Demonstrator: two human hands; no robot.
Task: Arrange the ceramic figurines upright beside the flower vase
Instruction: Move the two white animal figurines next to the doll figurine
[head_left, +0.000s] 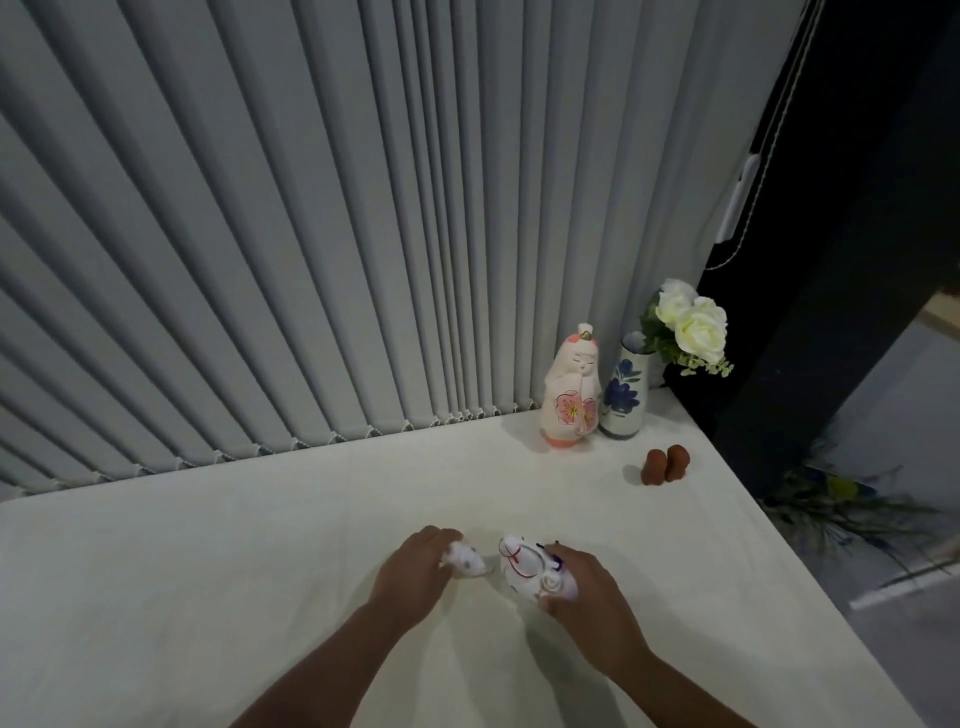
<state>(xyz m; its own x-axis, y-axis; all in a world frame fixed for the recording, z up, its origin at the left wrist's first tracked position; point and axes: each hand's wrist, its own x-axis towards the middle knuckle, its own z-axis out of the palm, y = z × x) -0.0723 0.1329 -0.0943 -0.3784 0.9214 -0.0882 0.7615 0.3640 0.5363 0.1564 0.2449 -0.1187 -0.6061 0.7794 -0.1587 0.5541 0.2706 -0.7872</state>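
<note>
One tall pink doll figurine (570, 387) is already standing upright just left of the flower vase (623, 395) at the far right of the tabletop (208, 571), with two small brown figurines (666, 464) standing near it. Two white figurines are still being handled near the front: a small one (466, 560) is being gripped by the closed left hand (415, 571), and a larger painted one (535, 574), lying tilted, is being clasped by the right hand (587, 597).

White vase (623, 395) bears blue flowers; pink-blossomed doll (571, 389); grey blinds (311, 208).
</note>
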